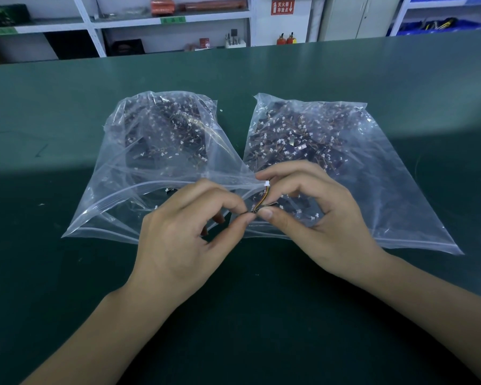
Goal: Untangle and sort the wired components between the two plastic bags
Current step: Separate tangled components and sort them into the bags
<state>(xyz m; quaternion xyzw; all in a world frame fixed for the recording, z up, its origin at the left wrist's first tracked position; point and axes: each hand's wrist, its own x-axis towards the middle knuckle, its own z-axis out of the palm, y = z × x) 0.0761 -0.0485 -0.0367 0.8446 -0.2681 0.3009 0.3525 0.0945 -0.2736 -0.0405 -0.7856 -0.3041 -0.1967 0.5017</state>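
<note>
Both hands meet over the green table (67,273), right at the near edges of the two bags. The left hand (184,237) has its fingers curled in, thumb and forefinger pinching the lower, dark end of a single wired component (262,196). The right hand (311,215) comes in from the other side, its thumb tip pressed against that same dark end and its forefinger arched over the top, touching the little white connector (267,183) at the wire's upper end. So the piece is gripped between the two hands, its short orange and yellow leads running up from the thumbs to that white plug.

Just beyond the left hand's knuckles lies the left plastic bag (139,168), clear, its zip mouth gaping toward the hand and its far half packed with a dark tangle of components speckled with white connectors. Beyond and under the right hand's fingers sits the right plastic bag (372,173), flatter, with the same dark mass spread across it; more loose pieces show through the plastic directly beneath the right palm. The two bags nearly touch where the hands work.

Well past both hands, behind the table's far edge, stand white shelves (95,26) and two small red fire extinguishers (286,38) under a red sign (282,6).
</note>
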